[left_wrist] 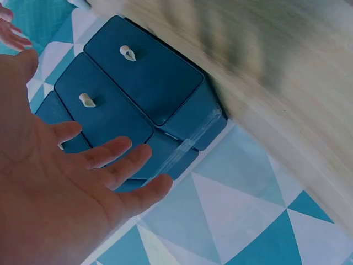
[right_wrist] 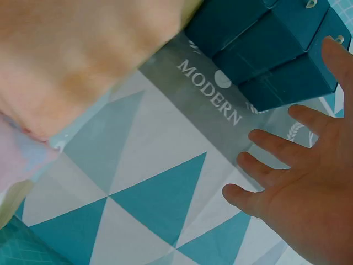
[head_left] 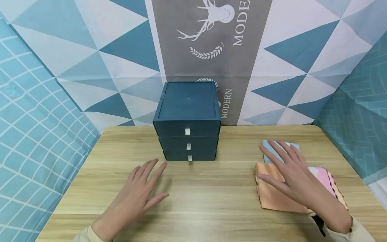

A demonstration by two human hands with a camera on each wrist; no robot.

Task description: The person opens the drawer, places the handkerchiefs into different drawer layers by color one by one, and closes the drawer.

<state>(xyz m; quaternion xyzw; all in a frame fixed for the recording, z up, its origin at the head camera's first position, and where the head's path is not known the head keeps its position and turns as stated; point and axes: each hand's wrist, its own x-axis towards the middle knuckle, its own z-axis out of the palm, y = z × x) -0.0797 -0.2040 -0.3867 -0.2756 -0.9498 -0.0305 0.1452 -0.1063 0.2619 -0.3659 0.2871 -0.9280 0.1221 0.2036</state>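
Note:
A dark blue box with three stacked drawers (head_left: 187, 104) stands at the back of the table, each drawer front bearing a small pale pull. In front of its left side, my left hand (head_left: 136, 193) hovers with spread fingers, holding nothing. Over on the right, my right hand (head_left: 291, 178) is held above several folded cloths, its fingers spread too. The orange cloth (head_left: 269, 198) lies nearest, a light blue cloth (head_left: 267, 147) behind it and a pink patterned cloth (head_left: 326, 179) to the right. My right hand and forearm hide part of them. All three drawers look closed.
The wood-grain table (head_left: 205, 198) ends at a backdrop (head_left: 127, 60) printed with triangles and a grey deer panel. Blue tiled-pattern sheets hang at the left (head_left: 36, 117) and right. A small black patch (head_left: 318, 224) shows beneath my right wrist.

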